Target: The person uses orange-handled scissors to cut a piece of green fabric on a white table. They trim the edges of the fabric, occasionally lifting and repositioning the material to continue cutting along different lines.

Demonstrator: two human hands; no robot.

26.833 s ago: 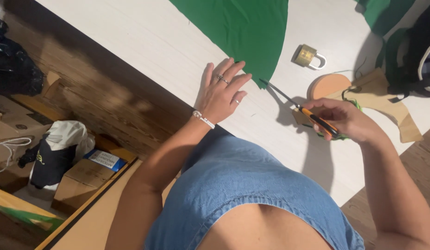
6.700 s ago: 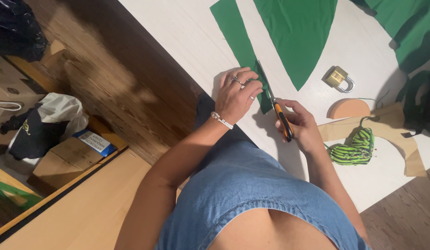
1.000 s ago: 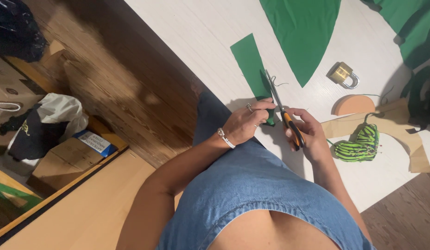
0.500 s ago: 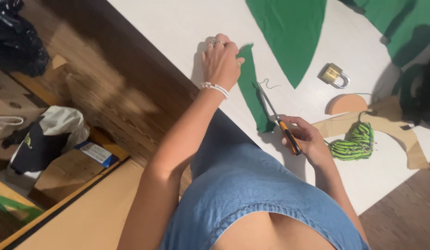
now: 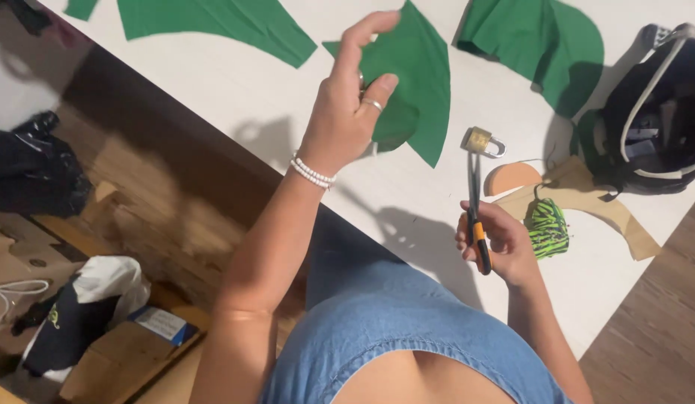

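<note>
Your white counter [image 5: 212,97] runs slantwise across the view, with wood floor to either side. Along its far edge lie a long curved piece of green fabric [image 5: 212,22] and, further right, a folded green piece [image 5: 542,37]; a dark bag [image 5: 654,112] sits at the right end. Between them, your left hand [image 5: 347,112] is raised above the counter, its grip pinched closed on a pointed green fabric piece [image 5: 418,82], thumb and fingers gathering its lower left edge while the rest lies flat. Nearer you, your right hand [image 5: 497,247] is closed around the orange-and-black handles of the scissors [image 5: 476,202], blades together and pointing away towards a brass padlock [image 5: 480,141]. Just right of that hand sit a tan curved template [image 5: 602,209], a round tan disc [image 5: 512,176] and a bundle of green-and-black cord [image 5: 546,227].
</note>
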